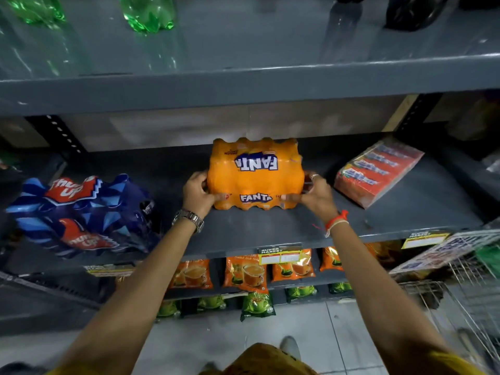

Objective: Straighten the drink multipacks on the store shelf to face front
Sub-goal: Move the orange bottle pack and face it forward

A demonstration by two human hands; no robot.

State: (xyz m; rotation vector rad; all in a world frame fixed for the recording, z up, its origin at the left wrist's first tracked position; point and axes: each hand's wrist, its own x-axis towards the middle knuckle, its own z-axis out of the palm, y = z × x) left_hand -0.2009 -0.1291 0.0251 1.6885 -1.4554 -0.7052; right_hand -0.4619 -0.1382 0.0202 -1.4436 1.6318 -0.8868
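Two bare forearms reach up and forward from the bottom of the view toward a grey metal shelf (270,228). The left hand (198,192), with a metal watch (189,219) on its wrist, clasps the left near corner of an orange Fanta multipack (255,174), the thumb lying along its front lower edge and the fingers wrapped round the side. The right hand (315,194), with a red and white thread band (335,221) at the wrist and a ring on one finger, grips the right near corner in the same way, so the pack sits squarely between both hands, held from either side. The pack rests on the shelf board, set back from the front lip, its short face with the Fanta name turned toward the camera. To the left, well apart from the hands, a blue Thums Up multipack (84,215) lies skewed, tipped at an angle near the shelf edge. To the right, beyond the right hand and a little farther back, a red shrink-wrapped multipack (377,173) lies flat and turned diagonally. Below the shelf lip, orange tea pouches (244,270) stand in a row. On the shelf above, green bottles (147,12) stand blurred.
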